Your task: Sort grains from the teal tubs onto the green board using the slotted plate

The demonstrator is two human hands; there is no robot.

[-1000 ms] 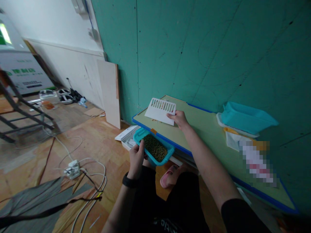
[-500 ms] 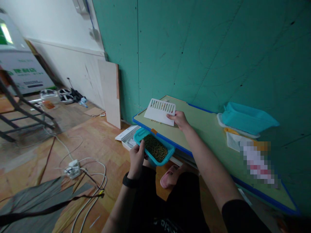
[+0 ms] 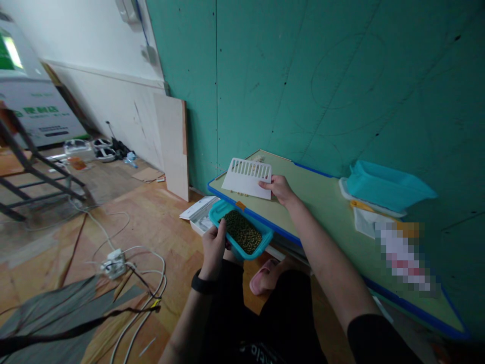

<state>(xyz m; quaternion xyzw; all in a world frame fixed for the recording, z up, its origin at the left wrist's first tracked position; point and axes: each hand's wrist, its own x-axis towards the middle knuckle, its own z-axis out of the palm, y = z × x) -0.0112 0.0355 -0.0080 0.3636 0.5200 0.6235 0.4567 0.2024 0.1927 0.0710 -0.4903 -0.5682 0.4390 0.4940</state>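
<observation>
My left hand (image 3: pixel 213 246) grips the near corner of a small teal tray (image 3: pixel 227 209) filled with green beans (image 3: pixel 243 232), held just below the blue edge of the green table (image 3: pixel 322 202). My right hand (image 3: pixel 279 188) pinches the right side of a white slotted plastic board (image 3: pixel 246 180), which stands tilted on the tabletop near its left end. A few loose beans (image 3: pixel 239 193) lie on the table under the board, close to the edge above the tray.
A teal basin (image 3: pixel 382 184) rests on white trays at the table's far right, beside a yellow item. Green wall panels stand behind. On the wooden floor to the left lie cables, a power strip (image 3: pixel 113 263) and grey mats. A pink slipper (image 3: pixel 264 275) shows below.
The white board has slid slightly left and toward the table edge with my right hand. The tray in my left hand has stayed in place.
</observation>
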